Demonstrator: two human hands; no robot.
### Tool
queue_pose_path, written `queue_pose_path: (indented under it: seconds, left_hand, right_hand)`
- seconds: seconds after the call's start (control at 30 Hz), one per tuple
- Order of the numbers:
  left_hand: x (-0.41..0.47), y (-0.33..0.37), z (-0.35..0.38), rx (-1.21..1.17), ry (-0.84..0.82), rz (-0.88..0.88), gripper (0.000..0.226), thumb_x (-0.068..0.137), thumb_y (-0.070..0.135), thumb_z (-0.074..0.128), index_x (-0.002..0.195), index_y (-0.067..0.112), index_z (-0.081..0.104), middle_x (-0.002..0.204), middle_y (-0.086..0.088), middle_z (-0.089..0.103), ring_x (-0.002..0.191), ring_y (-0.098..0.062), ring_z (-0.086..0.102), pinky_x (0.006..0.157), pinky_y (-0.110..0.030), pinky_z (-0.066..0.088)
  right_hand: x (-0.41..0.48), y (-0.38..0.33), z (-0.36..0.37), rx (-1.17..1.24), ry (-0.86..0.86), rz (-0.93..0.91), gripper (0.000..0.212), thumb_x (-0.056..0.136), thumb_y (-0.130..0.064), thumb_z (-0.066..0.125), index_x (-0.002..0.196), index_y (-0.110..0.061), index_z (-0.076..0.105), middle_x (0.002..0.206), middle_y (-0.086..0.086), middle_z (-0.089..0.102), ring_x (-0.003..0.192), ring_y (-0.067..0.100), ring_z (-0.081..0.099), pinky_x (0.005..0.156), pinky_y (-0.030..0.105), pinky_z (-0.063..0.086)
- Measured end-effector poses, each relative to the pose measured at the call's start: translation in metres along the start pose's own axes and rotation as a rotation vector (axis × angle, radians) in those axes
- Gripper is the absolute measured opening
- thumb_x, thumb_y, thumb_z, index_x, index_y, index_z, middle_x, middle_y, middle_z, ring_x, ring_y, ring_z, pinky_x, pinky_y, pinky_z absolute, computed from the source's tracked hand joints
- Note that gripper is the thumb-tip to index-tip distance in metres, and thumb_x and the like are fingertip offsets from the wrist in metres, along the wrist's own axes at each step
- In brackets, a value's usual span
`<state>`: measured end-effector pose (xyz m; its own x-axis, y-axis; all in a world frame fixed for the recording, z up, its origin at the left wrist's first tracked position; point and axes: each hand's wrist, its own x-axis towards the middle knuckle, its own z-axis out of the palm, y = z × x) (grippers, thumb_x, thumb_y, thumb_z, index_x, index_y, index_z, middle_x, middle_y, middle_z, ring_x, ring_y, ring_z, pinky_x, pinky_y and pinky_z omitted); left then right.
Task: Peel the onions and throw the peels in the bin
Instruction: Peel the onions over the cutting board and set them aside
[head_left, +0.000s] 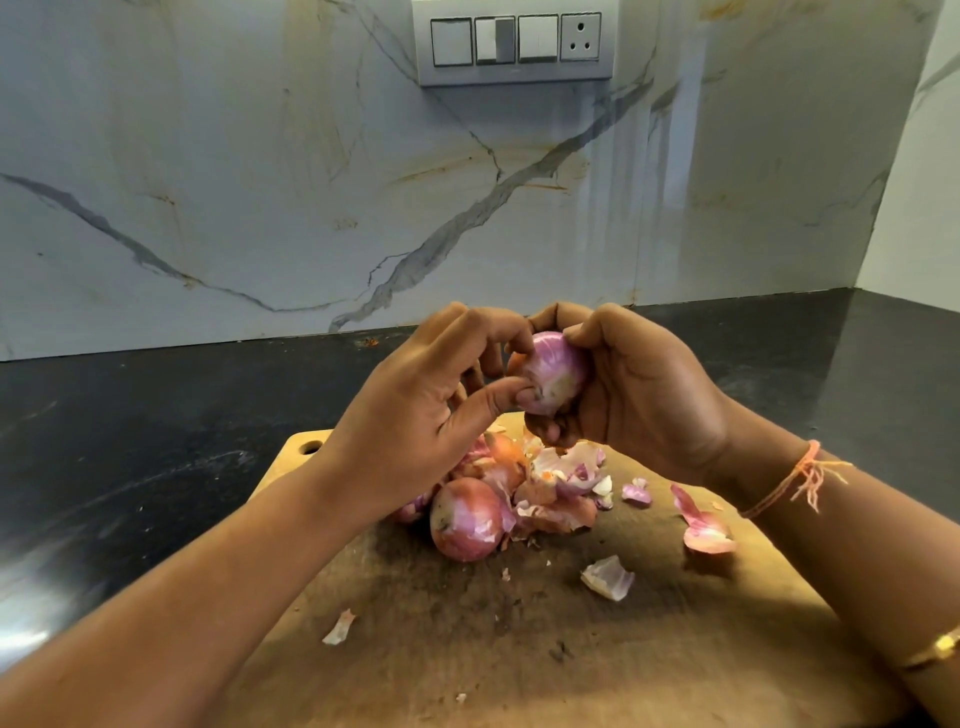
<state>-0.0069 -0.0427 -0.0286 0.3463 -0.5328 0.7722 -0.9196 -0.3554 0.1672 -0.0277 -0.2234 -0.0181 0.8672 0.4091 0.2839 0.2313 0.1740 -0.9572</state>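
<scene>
The right hand (639, 395) grips one onion (553, 371) above the board (519, 649), fingers of the left hand (410, 415) pinch its skin, and a second onion (465, 519) and loose peels (563, 483) wait mid-board, none binned yet.

Right hand (641, 397) partly hides the held onion (553, 371).

Shows a cutting board (519, 649) on the countertop (130, 441) before the wall (260, 182) bearing a switch panel (514, 41), a held onion (553, 374) above the board's far edge between left hand (415, 415) and right hand (639, 395), a second onion (465, 519) and peel heap (556, 483) on the board beneath them, and loose peels (608, 577) scattered to the right and nearer left.
</scene>
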Motion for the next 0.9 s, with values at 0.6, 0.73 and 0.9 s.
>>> queue_pose_path:
  seconds: [0.6, 0.73, 0.9]
  left_hand:
    - [-0.0008, -0.0015, 0.0014, 0.023, -0.043, -0.008, 0.024, 0.092, 0.037, 0.050, 0.112, 0.028, 0.041, 0.091, 0.002, 0.051, 0.077, -0.011, 0.051, 0.065, -0.012, 0.042]
    - [-0.0005, -0.0023, 0.0019, -0.014, -0.050, -0.010, 0.020, 0.092, 0.040, 0.050, 0.105, 0.027, 0.043, 0.092, 0.011, 0.048, 0.078, -0.008, 0.051, 0.066, -0.009, 0.040]
    - [-0.0008, -0.0016, 0.0029, -0.047, -0.027, -0.030, 0.021, 0.091, 0.041, 0.050, 0.104, 0.027, 0.042, 0.092, 0.015, 0.047, 0.078, -0.011, 0.052, 0.064, -0.011, 0.041]
  right_hand:
    - [-0.0037, -0.0025, 0.0037, -0.116, 0.082, 0.030, 0.022, 0.096, -0.022, 0.028, 0.094, -0.008, 0.045, 0.076, 0.018, 0.056, 0.051, 0.016, 0.040, 0.043, 0.022, 0.031]
    - [-0.0037, -0.0033, 0.0037, -0.147, 0.091, 0.039, 0.027, 0.097, -0.021, 0.024, 0.093, -0.008, 0.046, 0.074, 0.020, 0.060, 0.053, 0.019, 0.038, 0.044, 0.022, 0.031]
    - [-0.0038, -0.0032, 0.0028, -0.143, 0.081, 0.031, 0.024, 0.095, -0.025, 0.029, 0.091, -0.009, 0.046, 0.076, 0.021, 0.057, 0.053, 0.019, 0.037, 0.044, 0.022, 0.031]
